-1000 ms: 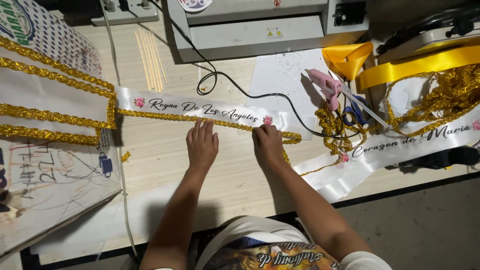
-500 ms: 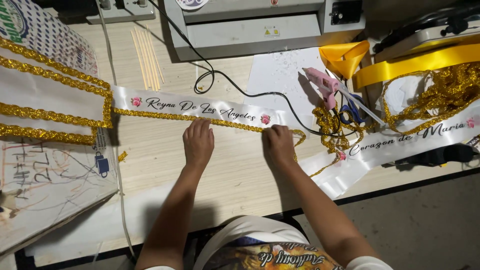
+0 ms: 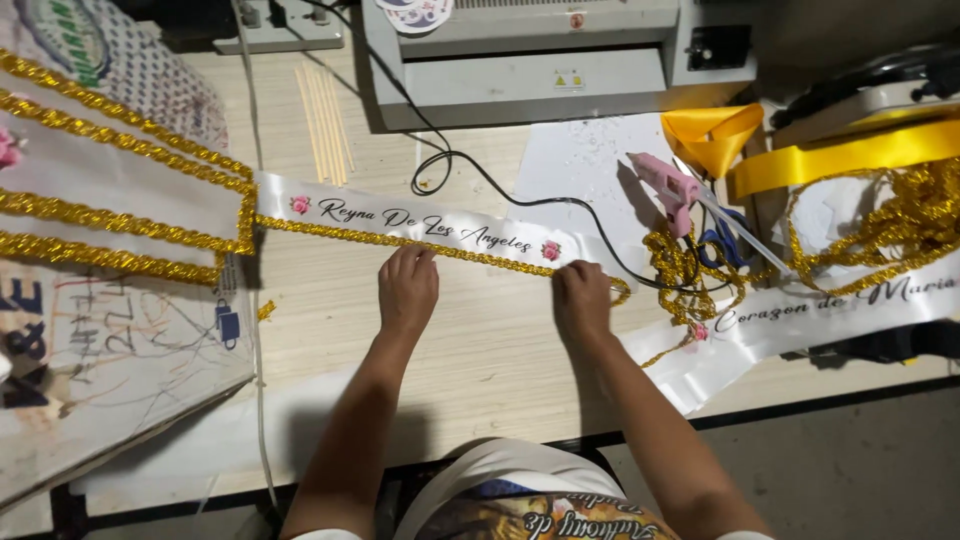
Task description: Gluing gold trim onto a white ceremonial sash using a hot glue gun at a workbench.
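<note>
At mid-frame a white satin sash [image 3: 430, 222] lies flat on the wooden table [image 3: 480, 350]. Left hand [image 3: 407, 290] and right hand [image 3: 581, 300] press gold braid trim [image 3: 400, 240] along its lower edge, fingers together, flat — best pressed evenly, following the edge.
</note>
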